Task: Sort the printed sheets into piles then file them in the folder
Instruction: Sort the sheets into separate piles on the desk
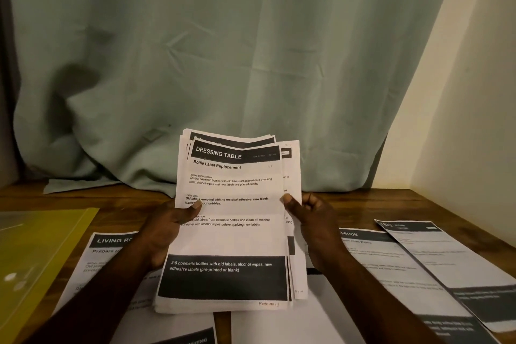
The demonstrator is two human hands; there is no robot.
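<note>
Stack of printed sheets (229, 232) held up, "Dressing Table" page uppermost. Left hand (164, 229) grips its left edge; right hand (310, 220) pinches the right edge — seemingly the top sheet only. Advise peeling singly — match heading to laid-out piles (391, 260); yellow folder (42, 246) beyond, left.

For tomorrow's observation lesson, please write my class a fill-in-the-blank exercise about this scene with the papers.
1. The left hand and the right hand hold a stack whose top sheet is headed "______ TABLE".
2. The folder lying on the table is ______ in colour.
3. The flat sheet beside the folder has a heading that starts with ______.
Missing words: DRESSING; yellow; LIVING.
</note>
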